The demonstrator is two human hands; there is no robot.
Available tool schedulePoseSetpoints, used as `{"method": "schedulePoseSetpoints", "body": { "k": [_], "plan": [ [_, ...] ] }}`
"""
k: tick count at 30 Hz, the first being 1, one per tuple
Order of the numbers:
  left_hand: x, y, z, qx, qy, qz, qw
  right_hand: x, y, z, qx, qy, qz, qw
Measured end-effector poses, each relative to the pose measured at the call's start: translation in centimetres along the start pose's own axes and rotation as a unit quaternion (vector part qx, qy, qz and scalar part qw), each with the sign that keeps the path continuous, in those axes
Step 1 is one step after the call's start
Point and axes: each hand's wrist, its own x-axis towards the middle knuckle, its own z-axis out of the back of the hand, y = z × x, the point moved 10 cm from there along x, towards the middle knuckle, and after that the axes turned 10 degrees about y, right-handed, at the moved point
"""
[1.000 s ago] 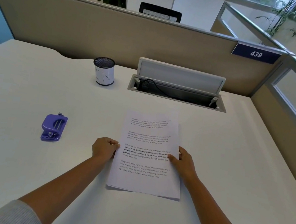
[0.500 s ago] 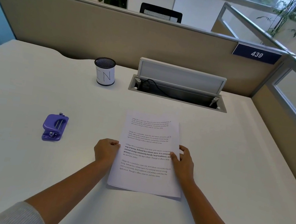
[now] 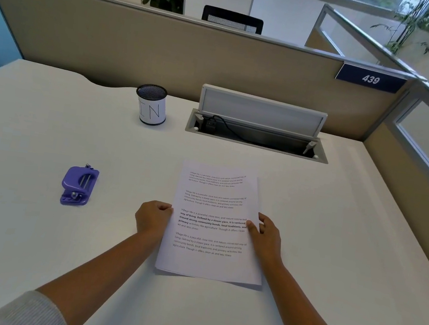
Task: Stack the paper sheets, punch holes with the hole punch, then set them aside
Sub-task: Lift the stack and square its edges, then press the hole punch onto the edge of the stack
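Head cam view: the stack of white printed paper sheets (image 3: 212, 226) sits on the white desk (image 3: 30, 232) right in front of the person, w/ one hand on each long side. Left hand (image 3: 153, 218) has its fingers curled against the left edge, looks like it's gripping there, though I can't see the fingertips well. Right hand (image 3: 264, 232) pinches the right edge, thumb on top of the page and fingers spread just beside it.

Progress-wise I'd say we're at step one, maybe nearly done w/ it. Edges look mostly squared, but a sliver of a lower sheet peeks out at the far right corner and along the near edge, so prob a bit more tapping needed. No holes punched that I can see. The small purple plastic hole punch (image 3: 78, 186) is untouched, well apart to the left of the stack. So punching + setting aside are both left to do.

Other stuff: black mesh pen cup with a white label reading "IN" (image 3: 151, 105) at the back, next to an open grey cable tray with a flipped-up lid (image 3: 257, 129) w/ a black cord inside. Tan partition wall behind w/ a blue "439" sign (image 3: 370, 79). Nothing sits btwn the hands and the punch, so the reach over looks unobstructed imo.
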Motion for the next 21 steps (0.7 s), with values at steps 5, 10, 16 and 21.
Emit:
{"method": "schedulePoseSetpoints", "body": {
  "k": [5, 10, 16, 21],
  "plan": [
    [0.4, 0.3, 0.2, 0.008, 0.0, 0.012, 1.0, 0.0, 0.0, -0.1, 0.007, 0.006, 0.005, 1.0],
    [0.7, 0.4, 0.0, 0.017, 0.01, 0.019, 1.0, 0.3, -0.5, 0.0, 0.007, 0.002, 0.002, 1.0],
    [1.5, -0.3, -0.1, 0.052, 0.048, -0.01, 0.997, 0.7, -0.8, 0.0, -0.016, 0.009, -0.011, 1.0],
    [3.5, -3.9, 4.9, 0.179, -0.019, -0.102, 0.978, 0.9, -1.4, 0.1, 0.009, 0.015, -0.021, 1.0]
  ]
}}
